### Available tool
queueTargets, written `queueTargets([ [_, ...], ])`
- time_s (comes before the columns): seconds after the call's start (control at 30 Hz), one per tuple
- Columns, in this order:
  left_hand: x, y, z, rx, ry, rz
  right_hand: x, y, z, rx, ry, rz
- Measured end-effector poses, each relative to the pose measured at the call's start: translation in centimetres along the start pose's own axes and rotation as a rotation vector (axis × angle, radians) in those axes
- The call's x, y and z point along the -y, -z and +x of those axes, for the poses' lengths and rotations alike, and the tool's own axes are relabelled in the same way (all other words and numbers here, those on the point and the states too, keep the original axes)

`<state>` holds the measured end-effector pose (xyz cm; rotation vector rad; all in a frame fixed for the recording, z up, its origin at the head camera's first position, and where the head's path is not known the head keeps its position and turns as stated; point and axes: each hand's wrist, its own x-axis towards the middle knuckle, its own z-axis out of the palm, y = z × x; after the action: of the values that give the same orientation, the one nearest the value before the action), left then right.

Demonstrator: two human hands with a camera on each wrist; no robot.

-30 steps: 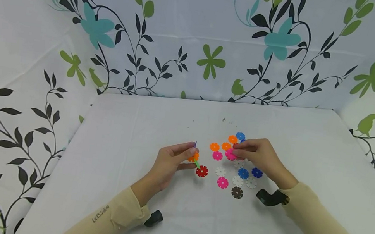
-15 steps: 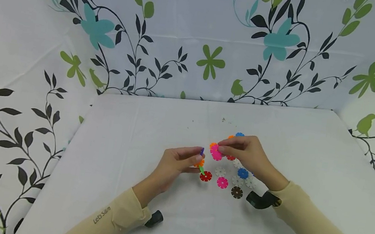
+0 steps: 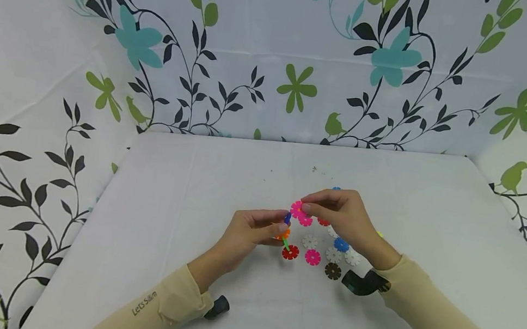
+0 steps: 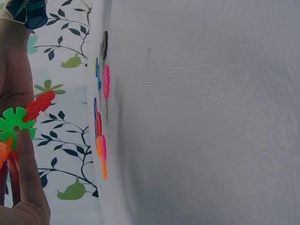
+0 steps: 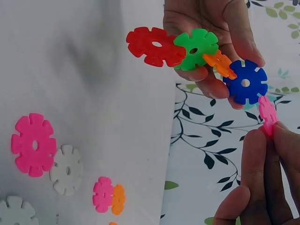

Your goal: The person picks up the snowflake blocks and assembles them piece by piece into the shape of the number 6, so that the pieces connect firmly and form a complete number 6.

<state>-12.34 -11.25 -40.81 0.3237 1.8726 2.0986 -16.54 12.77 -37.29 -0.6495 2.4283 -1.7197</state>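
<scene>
A short chain of notched plastic discs hangs from my left hand (image 3: 247,234), which pinches it between thumb and fingers. In the right wrist view the chain runs from a red disc (image 5: 151,47) through a green disc (image 5: 199,42) and an orange disc (image 5: 219,64) to a blue disc (image 5: 246,89). My right hand (image 3: 343,215) pinches a bright pink disc (image 5: 267,112) by its lower end. The pink disc's upper end meets the blue disc's edge; whether their slots interlock I cannot tell.
Several loose discs lie on the white table, among them a pink one (image 3: 313,257), a brown one (image 3: 332,270), a blue one (image 3: 341,244) and a white one (image 3: 310,241). My right hand hides some at the back. A leaf-patterned cloth (image 3: 238,46) hangs behind.
My right hand has lifted the pink disc from the loose discs and brought it left to the chain. My left hand has shifted slightly right, and the blue disc now shows more.
</scene>
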Motion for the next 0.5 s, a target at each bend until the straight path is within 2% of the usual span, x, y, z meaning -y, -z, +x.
queueTargets([
  [0.23,0.1,0.1,0.1,0.003,0.018,0.005,0.3,-0.5,0.1,-0.003,0.045,-0.043],
  [0.5,-0.2,0.1,0.2,0.003,-0.001,0.081,0.9,-1.3,-0.1,-0.047,0.095,-0.130],
])
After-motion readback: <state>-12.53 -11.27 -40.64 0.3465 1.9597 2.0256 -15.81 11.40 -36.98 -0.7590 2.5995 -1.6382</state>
